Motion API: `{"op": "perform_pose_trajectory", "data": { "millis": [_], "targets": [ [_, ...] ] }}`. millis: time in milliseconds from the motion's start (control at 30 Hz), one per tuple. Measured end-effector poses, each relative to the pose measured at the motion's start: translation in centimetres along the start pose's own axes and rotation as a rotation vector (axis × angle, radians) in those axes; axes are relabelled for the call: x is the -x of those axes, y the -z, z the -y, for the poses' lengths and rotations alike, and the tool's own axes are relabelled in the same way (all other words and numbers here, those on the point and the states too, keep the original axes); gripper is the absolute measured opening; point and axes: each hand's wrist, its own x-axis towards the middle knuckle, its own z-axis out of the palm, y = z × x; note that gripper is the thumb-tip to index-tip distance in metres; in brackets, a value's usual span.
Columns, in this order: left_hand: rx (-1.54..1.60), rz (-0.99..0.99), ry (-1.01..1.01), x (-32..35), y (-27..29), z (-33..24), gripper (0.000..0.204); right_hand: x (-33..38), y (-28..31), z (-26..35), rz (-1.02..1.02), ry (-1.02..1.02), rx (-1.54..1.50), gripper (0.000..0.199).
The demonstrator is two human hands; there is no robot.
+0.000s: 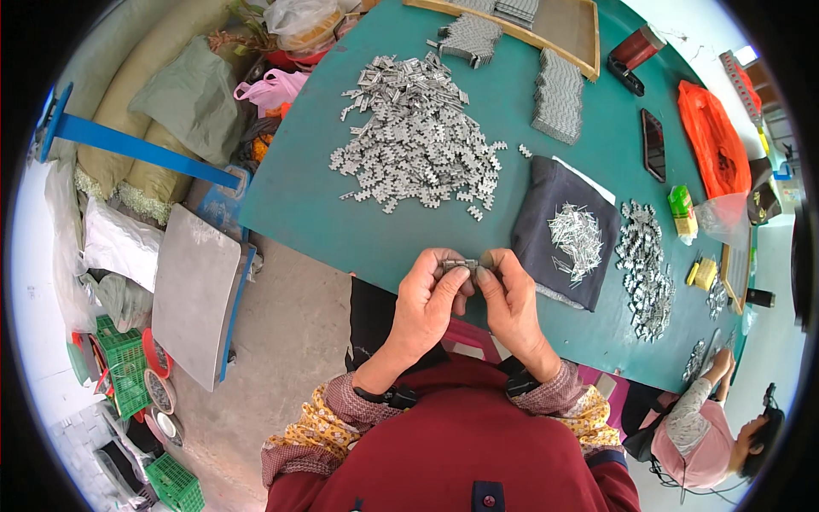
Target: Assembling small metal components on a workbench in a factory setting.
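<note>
Right now both hands meet over the near edge of the green table (341, 222): the left hand (426, 303) and right hand (512, 303) pinch a small metal hinge piece (461, 265) between closed fingertips, apparently mid-assembly. A heap of loose hinge leaves (418, 136) lies beyond, thin pins (576, 235) on a dark cloth (537, 192) to the right. Fitting likely needs careful alignment of the parts

Shiny metal hinge pieces (416, 136) lie on a matt green tabletop (299, 196).

A small green and yellow packet (681, 209) stands near the counter's (299, 205) right edge. A dark, blank phone screen (653, 145) lies flat just beyond it. An orange plastic bag (715, 141) lies to their right.
</note>
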Motion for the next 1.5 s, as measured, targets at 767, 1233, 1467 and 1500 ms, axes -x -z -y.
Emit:
{"op": "perform_pose_trajectory", "data": {
  "millis": [767,1233,1467,1500],
  "targets": [
    [-0.059,-0.063,-0.087,-0.2,1.3,-0.2,0.009,-2.5,1.6,0.8,0.133,0.654,1.045,0.033],
    [0.070,-0.143,-0.055,0.5,2.9,-0.3,0.010,-3.0,-2.1,0.5,-0.117,0.348,1.015,0.024],
    [0.045,-0.079,-0.027,0.5,3.2,0.0,0.011,-2.7,-2.0,1.5,0.034,0.154,0.446,0.019],
    [0.046,-0.080,-0.026,0.6,3.1,0.0,0.011,-2.4,-1.9,1.8,0.035,0.153,0.446,0.019]
  ]
}}
